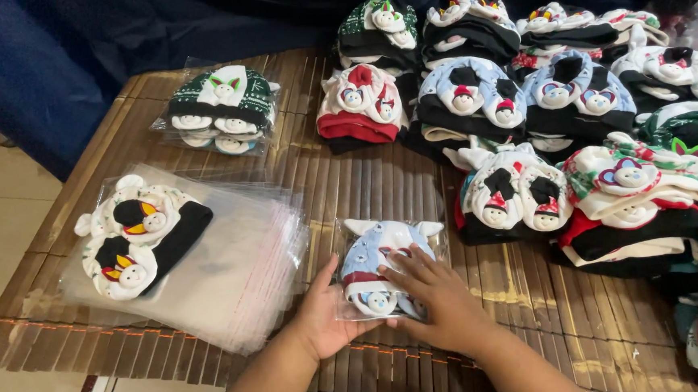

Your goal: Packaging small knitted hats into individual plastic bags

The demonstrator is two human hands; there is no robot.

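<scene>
My left hand [324, 314] and right hand [440, 303] press a clear bag [386, 270] holding a blue hat; left of them lies a stack of empty clear bags [240, 267], another filled bag [223, 111] beyond.

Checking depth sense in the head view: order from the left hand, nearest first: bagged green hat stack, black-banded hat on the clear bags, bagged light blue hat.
1. Bagged light blue hat: touching the left hand.
2. Black-banded hat: to the left, on the clear bags.
3. Bagged green hat stack: far side of the mat.
</scene>
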